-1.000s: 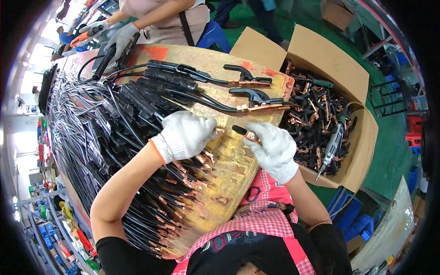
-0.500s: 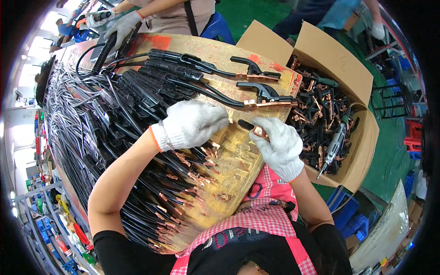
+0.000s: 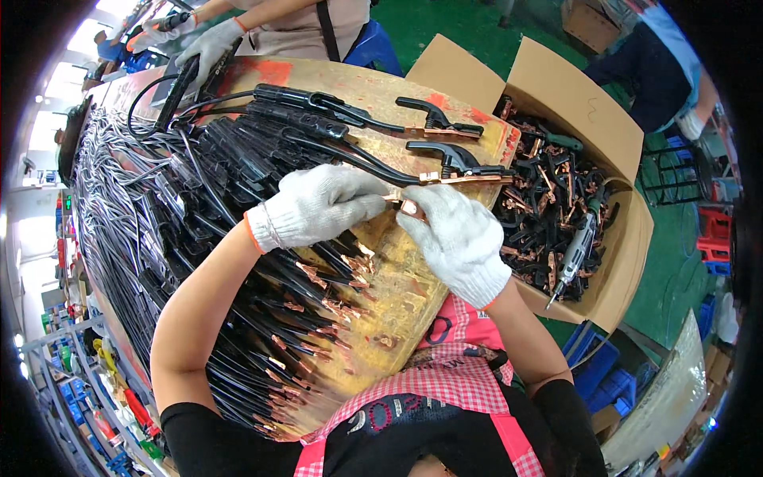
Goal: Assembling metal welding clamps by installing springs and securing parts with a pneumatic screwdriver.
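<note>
Both my hands wear white knit gloves and meet over the worn wooden workbench (image 3: 381, 318). My left hand (image 3: 318, 205) pinches the copper end of a black cable (image 3: 391, 195). My right hand (image 3: 453, 238) closes on the same small copper terminal (image 3: 409, 208) from the other side. Just beyond my fingers lie two black clamps with copper jaws (image 3: 453, 163), (image 3: 437, 121), each joined to a black cable. Under my left forearm a thick bundle of black cables with copper lugs (image 3: 262, 310) fans across the bench.
A cardboard box (image 3: 612, 159) at the right holds several black and copper clamp parts and a powered screwdriver (image 3: 574, 254). Another person's gloved hands (image 3: 208, 44) work at the bench's far end. Blue crates (image 3: 600, 374) stand on the green floor lower right.
My hands have drawn closer together over the cable's copper end. The right hand moved slightly left and up to meet the left fingertips. The clamps on the bench stay put.
</note>
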Demonstrator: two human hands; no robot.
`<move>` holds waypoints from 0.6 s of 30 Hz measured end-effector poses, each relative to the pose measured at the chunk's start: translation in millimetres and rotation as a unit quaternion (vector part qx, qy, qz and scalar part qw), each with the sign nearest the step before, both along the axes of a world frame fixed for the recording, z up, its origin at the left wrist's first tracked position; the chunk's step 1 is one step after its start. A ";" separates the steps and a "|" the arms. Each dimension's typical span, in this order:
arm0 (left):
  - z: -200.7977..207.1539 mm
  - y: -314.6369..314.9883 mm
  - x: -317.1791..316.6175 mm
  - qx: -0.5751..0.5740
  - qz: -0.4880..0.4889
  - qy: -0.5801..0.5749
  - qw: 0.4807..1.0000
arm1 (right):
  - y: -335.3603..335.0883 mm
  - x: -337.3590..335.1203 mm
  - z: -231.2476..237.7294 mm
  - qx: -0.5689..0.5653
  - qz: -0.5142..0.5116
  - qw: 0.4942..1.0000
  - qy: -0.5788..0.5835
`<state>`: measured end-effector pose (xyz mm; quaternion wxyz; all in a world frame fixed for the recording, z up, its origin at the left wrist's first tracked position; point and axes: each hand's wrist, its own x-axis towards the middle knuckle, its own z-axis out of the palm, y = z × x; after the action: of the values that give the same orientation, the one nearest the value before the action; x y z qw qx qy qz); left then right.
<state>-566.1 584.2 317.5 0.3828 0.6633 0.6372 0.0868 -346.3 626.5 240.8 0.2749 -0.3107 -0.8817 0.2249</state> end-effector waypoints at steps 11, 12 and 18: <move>-5.0 0.9 -8.4 -0.015 -0.074 0.020 0.997 | -3.4 -7.2 -15.8 0.015 0.033 0.999 0.037; -4.2 1.5 -7.6 -0.030 -0.082 0.035 0.996 | -2.8 -6.7 -13.1 0.028 0.042 0.999 0.020; 2.5 6.6 -4.7 -0.111 -0.092 0.053 0.988 | 4.3 -7.0 -9.2 0.081 0.109 0.990 -0.040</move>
<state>-570.7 590.8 320.0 0.4258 0.6761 0.5988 -0.0549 -353.3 630.7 231.6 0.2378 -0.1983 -0.9358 0.1685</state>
